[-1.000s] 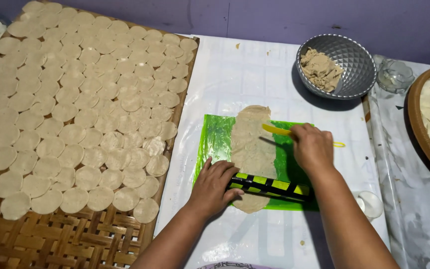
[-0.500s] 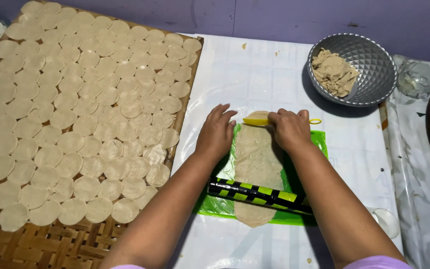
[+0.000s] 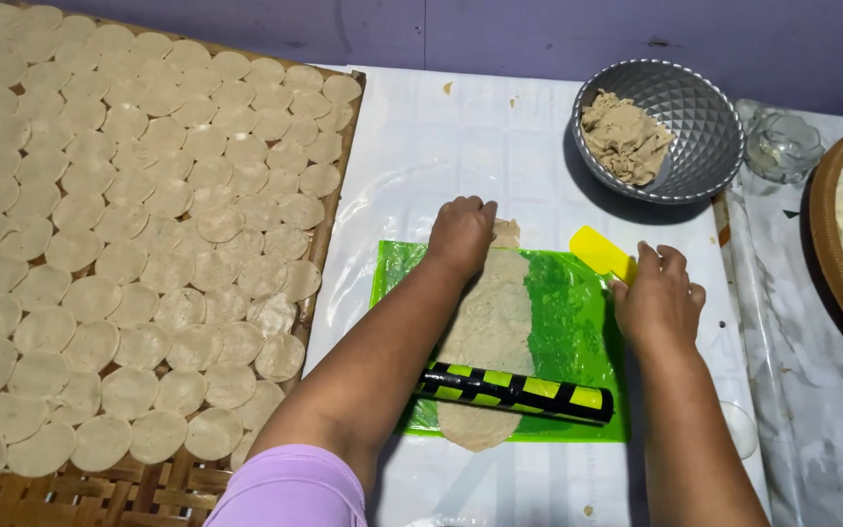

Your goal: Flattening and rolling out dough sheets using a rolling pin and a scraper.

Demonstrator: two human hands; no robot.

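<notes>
- Left hand [image 3: 459,232]: fingers flat and together, pressing the far end of the dough strip [image 3: 492,332]; palm down, gripping nothing.
- Right hand [image 3: 658,298]: fingers curled shut on the handle of a yellow scraper [image 3: 601,254], blade pointing toward the table's far edge, at the right edge of the green sheet [image 3: 563,322].
- Dough strip: long, thin, beige, lying down the middle of the green sheet; near end pokes just past the sheet's near edge.
- Rolling pin [image 3: 514,392], black with yellow-green bands, lies crosswise over the near end of the strip, no hand on it.
- Doing it well, my read: keep left-hand pressure even so the far end stays the same thickness as the rest; keep the scraper blade low and flat to the sheet to avoid tearing the dough.
- Green sheet sits on clear plastic film covering the table [image 3: 421,146], mid-table, nearer the near edge.
- Metal bowl [image 3: 704,127], faceted inside, with a lump of raw dough, toward the far right corner; small glass dish [image 3: 782,144] just beside it.
- Woven bamboo tray [image 3: 70,498] fills the table's left side, packed with round dough discs [image 3: 148,224]; second round tray [image 3: 836,244] cut off at the right edge.
- No packages, labels or signs visible.
</notes>
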